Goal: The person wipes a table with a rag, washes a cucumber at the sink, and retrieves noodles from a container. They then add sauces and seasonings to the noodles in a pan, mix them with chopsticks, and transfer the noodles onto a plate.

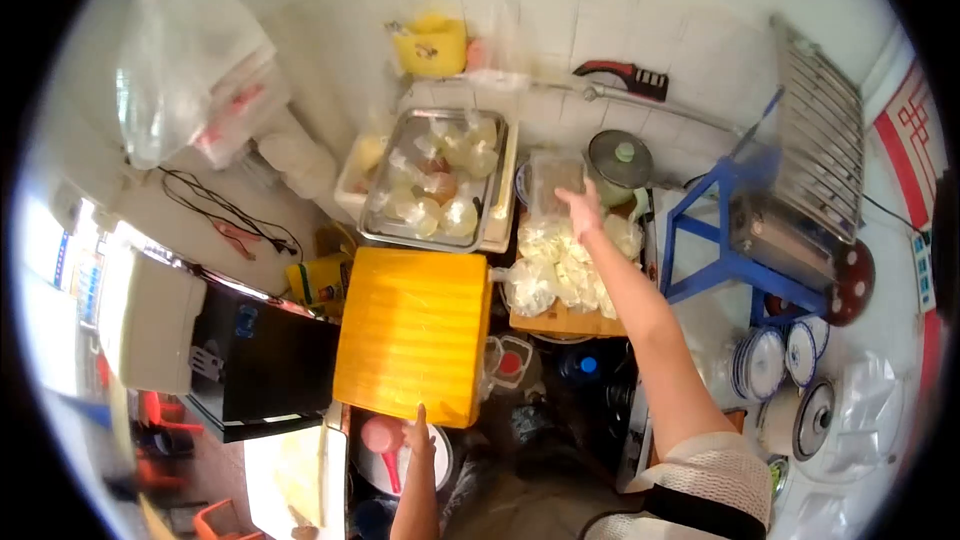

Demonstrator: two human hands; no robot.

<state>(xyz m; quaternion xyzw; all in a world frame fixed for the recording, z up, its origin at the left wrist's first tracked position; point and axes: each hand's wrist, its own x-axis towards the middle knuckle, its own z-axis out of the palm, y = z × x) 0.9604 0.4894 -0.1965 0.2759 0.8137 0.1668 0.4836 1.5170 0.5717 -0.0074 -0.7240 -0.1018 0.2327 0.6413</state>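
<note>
My left hand grips the near edge of a large yellow-orange plastic tray, with the thumb on its face. My right hand reaches forward and holds a clear plastic container by its right side. Just under that container, knotted clear bags of pale food lie heaped on a wooden board. Behind the yellow tray stands a metal tray with several tied bags in it.
A lidded pot stands at the back. On the right are a blue stand with a metal rack and stacked plates. A pink ladle rests in a white basin below the tray.
</note>
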